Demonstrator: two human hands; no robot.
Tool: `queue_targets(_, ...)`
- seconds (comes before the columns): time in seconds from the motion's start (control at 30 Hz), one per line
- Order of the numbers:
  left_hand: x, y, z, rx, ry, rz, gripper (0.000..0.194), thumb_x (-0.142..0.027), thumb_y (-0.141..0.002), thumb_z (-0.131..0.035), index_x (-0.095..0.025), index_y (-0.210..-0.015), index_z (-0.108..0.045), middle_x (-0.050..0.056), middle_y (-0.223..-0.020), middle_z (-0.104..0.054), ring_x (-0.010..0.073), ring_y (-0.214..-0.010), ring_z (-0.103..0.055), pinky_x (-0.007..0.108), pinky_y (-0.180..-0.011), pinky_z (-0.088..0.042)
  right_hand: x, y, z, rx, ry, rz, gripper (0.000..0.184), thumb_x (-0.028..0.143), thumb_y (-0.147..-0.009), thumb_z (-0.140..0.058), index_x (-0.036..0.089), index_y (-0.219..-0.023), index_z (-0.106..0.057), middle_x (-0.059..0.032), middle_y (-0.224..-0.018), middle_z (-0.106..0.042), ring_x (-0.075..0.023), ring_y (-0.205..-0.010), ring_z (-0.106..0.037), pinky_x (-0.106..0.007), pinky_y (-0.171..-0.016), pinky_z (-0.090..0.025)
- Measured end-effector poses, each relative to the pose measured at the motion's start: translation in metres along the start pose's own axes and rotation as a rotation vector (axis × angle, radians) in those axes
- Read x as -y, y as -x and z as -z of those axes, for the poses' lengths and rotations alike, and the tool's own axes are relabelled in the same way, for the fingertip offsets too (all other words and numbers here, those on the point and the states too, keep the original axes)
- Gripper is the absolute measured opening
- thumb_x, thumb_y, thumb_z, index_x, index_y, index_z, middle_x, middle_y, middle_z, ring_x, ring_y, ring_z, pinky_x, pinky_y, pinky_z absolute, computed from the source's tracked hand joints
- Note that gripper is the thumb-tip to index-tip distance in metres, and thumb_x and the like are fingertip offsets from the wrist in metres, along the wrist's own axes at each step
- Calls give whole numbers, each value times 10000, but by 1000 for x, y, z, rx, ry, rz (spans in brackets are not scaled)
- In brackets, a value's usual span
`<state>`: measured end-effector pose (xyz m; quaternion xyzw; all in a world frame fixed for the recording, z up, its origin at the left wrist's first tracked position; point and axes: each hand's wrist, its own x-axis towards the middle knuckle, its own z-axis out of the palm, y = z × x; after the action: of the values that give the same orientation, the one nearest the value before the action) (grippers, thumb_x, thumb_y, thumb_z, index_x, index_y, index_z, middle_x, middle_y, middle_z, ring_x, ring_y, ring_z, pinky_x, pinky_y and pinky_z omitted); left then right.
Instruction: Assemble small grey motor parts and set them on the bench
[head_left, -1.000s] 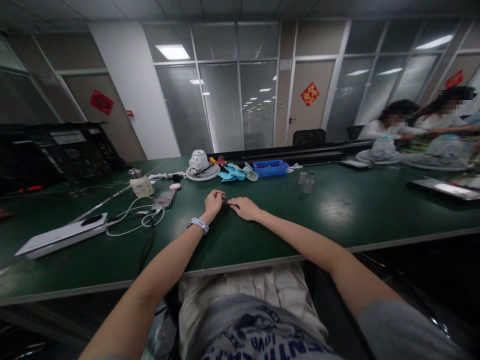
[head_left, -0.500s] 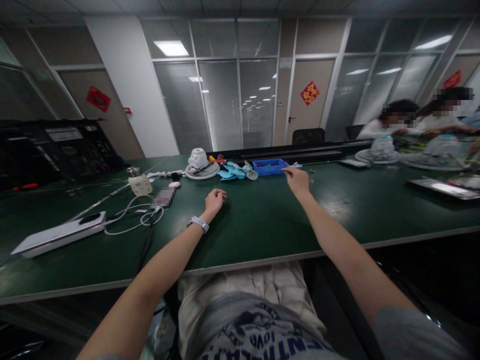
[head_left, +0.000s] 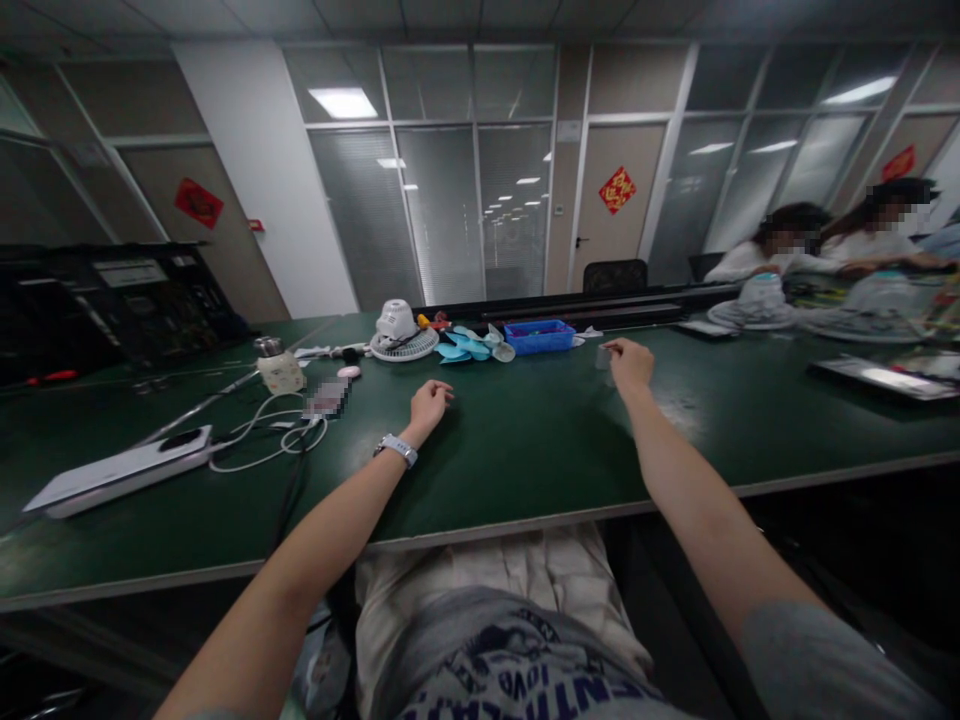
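My right hand (head_left: 631, 367) is over the table to the right of the blue tray, its fingertips pinched on a small grey piece (head_left: 602, 358) that hangs below them. What kind of piece it is stays too small and blurred to tell. My left hand (head_left: 430, 404), with a watch (head_left: 397, 449) on the wrist, rests at the green table (head_left: 517, 450) with loosely bent fingers and nothing in them. Beyond it lie blue fan blades (head_left: 466, 346) and a white fan part with a round grille (head_left: 403, 343). The blue tray (head_left: 540, 338) holds small parts I cannot make out.
On the left are a white power bank-like box (head_left: 124, 468), cables (head_left: 262, 462), a cream jar (head_left: 280, 369) and a pink round item (head_left: 349, 372). Black bars (head_left: 630, 305) run along the back. Two people (head_left: 772, 245) work at the right, near a flat tablet-like device (head_left: 885, 378).
My right hand has moved right, away from the blue tray, and a small grey piece now shows below its fingertips. My left hand has stayed in place.
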<state>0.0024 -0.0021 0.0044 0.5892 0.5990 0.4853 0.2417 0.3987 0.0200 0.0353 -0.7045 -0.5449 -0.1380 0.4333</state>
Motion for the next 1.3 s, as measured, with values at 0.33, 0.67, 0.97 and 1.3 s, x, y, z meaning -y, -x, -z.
queue_targets(0.33, -4, 4, 2, 27, -10, -11, 221, -136, -851, -432, -160, -903, -646, 66, -863, -736, 129, -682, -666, 225, -643, -514, -4, 2, -1, 28, 10, -94, 272, 150, -857, -537, 221, -1009, -751, -92, -995, -730, -237, -909, -656, -334, -821, -477)
queue_targets(0.67, -2, 3, -1, 19, -10, -17, 217, -135, -833, -443, -168, -886, -651, 56, -830, -740, 128, -640, -667, 231, -641, -514, 3, 9, 3, 215, 91, -343, 732, 406, -716, -785, 182, -1355, -504, -193, -1203, -633, -330, -1099, -618, -449, -894, -502)
queue_targets(0.97, 1, 1, -2, 28, 15, -64, 180, -205, -828, -514, -176, -931, -659, 62, -859, -734, 162, -747, -682, 259, -695, -518, 51, 32, -12, 265, -4, -86, 710, 336, -732, -781, 195, -1356, -472, -148, -1150, -670, -293, -1069, -643, -424, -939, -489)
queue_targets(1.3, -28, 31, -8, 127, -154, -415, 320, -425, -860, -586, -233, -1081, -715, 54, -1077, -726, 218, -1041, -610, 307, -882, -472, 166, 124, -32, 620, -511, 436, 682, 335, -740, -758, 286, -1353, -463, -25, -1048, -710, -217, -878, -687, -346, -801, -527)
